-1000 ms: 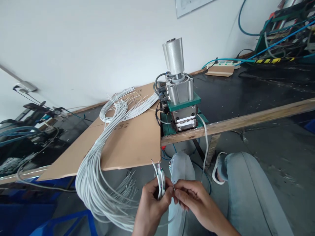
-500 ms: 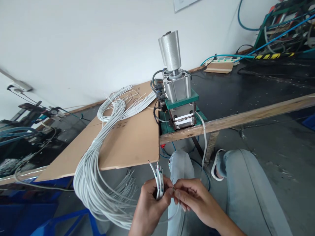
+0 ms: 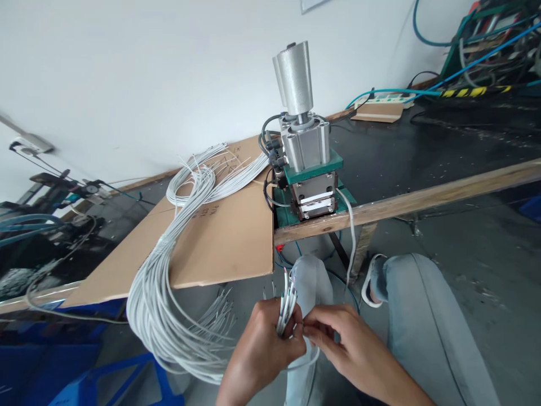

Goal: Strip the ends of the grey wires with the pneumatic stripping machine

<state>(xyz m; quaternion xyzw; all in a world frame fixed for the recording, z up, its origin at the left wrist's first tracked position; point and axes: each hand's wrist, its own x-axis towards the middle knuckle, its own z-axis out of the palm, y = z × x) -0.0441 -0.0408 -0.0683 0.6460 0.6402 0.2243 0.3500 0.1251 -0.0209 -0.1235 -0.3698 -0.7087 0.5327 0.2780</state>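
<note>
My left hand (image 3: 262, 344) grips a small bunch of white cable ends (image 3: 286, 301), their stripped tips pointing up toward the bench. My right hand (image 3: 342, 344) meets it from the right, fingertips pinching one cable at the bunch. A big hank of white cables (image 3: 169, 293) drapes over the cardboard sheet (image 3: 220, 242) and loops down to my left hand. The pneumatic wire machine (image 3: 308, 163), with a silver cylinder on a green base, stands at the bench edge just above my hands.
The black bench top (image 3: 422, 152) with a wooden front rail runs to the right. A power strip (image 3: 380, 101) and tangled hoses sit at the back right. Blue crates (image 3: 105, 383) stand on the floor at left. My knees in jeans (image 3: 422, 304) are below the bench.
Both hands have lifted slightly and the bunch of cable ends has tilted to the right, closer to the bench edge. The view has shifted a little downward.
</note>
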